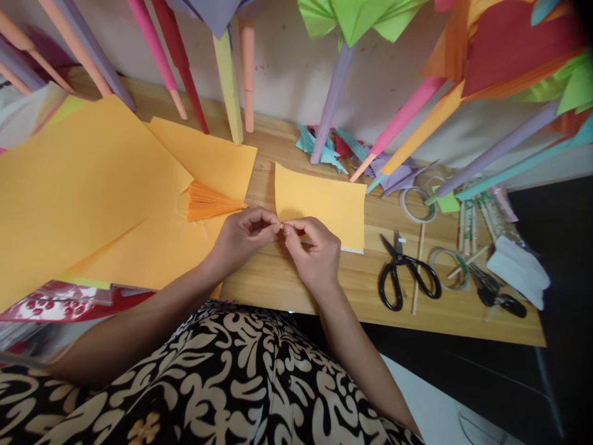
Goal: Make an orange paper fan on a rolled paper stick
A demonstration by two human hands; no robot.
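Note:
My left hand (pixel 245 238) and my right hand (pixel 315 250) meet over the table, thumbs and forefingers pinched close together. Between the fingertips is something tiny, too small to make out. Just beyond my right hand lies a small yellow-orange paper sheet (pixel 319 201), partly covered by it. A pleated orange paper fan (pixel 210 201) rests beside my left hand, its narrow end pointing towards the fingers. Larger yellow-orange sheets (pixel 92 167) spread under the fan and off to the left.
Black-handled scissors (pixel 407 278), a thin wooden stick (pixel 419 266) and tape rolls (pixel 417 205) lie on the wooden table (pixel 259 284) at right. Rolled paper sticks, such as a purple one (pixel 331 105), lean along the wall. Folded coloured paper pieces (pixel 324 145) sit at the back.

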